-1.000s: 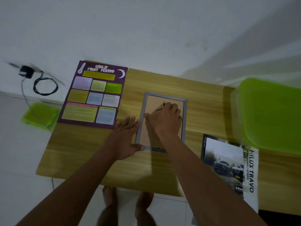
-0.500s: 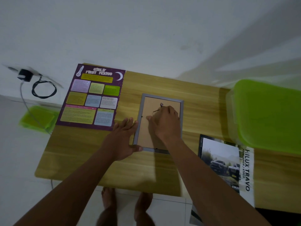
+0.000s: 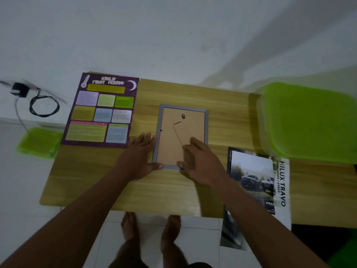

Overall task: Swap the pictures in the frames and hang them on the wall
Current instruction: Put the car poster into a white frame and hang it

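Grey rectangular picture frame (image 3: pixel 183 136) lay face down on the yellow wood-grain table (image 3: pixel 222 120), brown backing board up, long axis running away from the person toward the white wall (image 3: pixel 173 35), hanger tab (image 3: pixel 183 116) at the far end. A thin dark line ran diagonally across the backing board, from near the hanger down to the right hand's fingertips. Left hand (image 3: pixel 138 158) lay flat with fingers spread along the frame's left edge, thumb hooked at the near left corner, touching but not closed around it. Right hand (image 3: pixel 201 161) rested on the near right part of the backing board, fingers loosely apart, thumb at the near edge; not clamped on anything as far as visible. Left of the left hand, just beside it: purple poster with coloured text boxes (image 3: pixel 102 111), flat, long axis also pointing at the wall. Right of the right hand, near: glossy truck brochure with white margin (image 3: pixel 257 180), overhanging the table's near edge. Further right: lime-green plastic lid on a clear box (image 3: pixel 311 122). Far left off the table: black coiled cable (image 3: pixel 44 106) and a green tray (image 3: pixel 38 142) on the floor. Bare feet (image 3: pixel 150 227) below the table edge.
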`<state>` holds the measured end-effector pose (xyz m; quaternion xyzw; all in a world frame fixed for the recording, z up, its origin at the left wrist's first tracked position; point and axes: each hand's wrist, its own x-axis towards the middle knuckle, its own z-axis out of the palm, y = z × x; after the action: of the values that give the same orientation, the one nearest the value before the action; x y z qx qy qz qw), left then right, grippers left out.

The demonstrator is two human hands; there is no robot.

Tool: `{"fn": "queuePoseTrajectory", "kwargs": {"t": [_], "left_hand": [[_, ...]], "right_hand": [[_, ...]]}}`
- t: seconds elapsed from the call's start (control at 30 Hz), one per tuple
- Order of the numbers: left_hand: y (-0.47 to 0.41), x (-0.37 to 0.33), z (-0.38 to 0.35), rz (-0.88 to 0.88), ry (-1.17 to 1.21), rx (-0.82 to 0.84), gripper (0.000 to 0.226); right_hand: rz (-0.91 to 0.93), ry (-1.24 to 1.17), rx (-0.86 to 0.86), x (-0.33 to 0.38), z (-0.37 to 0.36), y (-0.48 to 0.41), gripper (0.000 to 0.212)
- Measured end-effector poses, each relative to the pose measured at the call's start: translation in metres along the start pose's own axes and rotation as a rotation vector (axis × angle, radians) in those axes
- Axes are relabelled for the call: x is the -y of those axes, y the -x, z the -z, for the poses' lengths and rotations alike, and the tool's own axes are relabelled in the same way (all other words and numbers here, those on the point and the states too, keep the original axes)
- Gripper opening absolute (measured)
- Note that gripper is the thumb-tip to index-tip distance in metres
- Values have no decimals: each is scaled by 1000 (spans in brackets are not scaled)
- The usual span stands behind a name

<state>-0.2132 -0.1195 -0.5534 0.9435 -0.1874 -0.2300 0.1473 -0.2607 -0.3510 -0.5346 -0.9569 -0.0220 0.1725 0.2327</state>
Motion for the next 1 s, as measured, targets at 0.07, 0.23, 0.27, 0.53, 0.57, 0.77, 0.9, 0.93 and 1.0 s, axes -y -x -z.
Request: {"fn": "queuePoseTrajectory", "kwargs": {"t": [0.07,0.23,0.27,0.53,0.57,0.77,0.9,0.93,1.0], "left_hand": [[0,0,0,1,-5,8,103],[0,-1,1,-2,-24,28,104],[0,-1,2,-2,-24,30,104],[-1,-1,2,7,-28,32,104],[-1,-1,2,7,-33,31,104],[-2,-1,1,3,-29,20,105],[-2,0,1,4,-27,27,106],[-2,0,1,5,-26,28,106],[-2,0,1,7,-28,29,106]], "right_hand": [[-12,-6,12,0,-1,0,71],[-27,9,-21,2,-2,1,69],[-33,5,-27,2,-2,1,68],[-139,-123,-50,15,-1,-7,68],[-150,-137,-46,16,-1,-7,68],[-194,-159,-59,30,5,-11,50],[-217,-51,-43,38,11,-18,63],[-223,-30,-35,39,12,-20,67],[-239,-3,-22,42,14,-22,73]]}}
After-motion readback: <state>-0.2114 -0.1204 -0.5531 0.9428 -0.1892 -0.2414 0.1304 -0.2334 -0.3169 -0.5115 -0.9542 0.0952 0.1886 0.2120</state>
